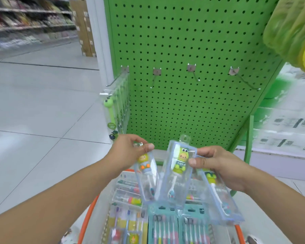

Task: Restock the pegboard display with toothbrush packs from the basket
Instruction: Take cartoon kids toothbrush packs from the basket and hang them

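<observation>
The left hand [130, 150] pinches 1 clear toothbrush pack [146, 175] by its top while the right hand [217, 164] grips 2 more packs [179, 171] fanned apart, hang tabs upward, probably for threading, above the basket [88, 215] and below the pegboard's [183, 50] bare hooks [194, 73].

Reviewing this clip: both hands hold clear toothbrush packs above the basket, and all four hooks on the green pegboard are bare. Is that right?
Not quite. The head view shows the leftmost hook already loaded with hanging packs; only the other three hooks are bare. The rest holds: the left hand and right hand each hold clear toothbrush packs above the basket, facing the green pegboard.
</observation>
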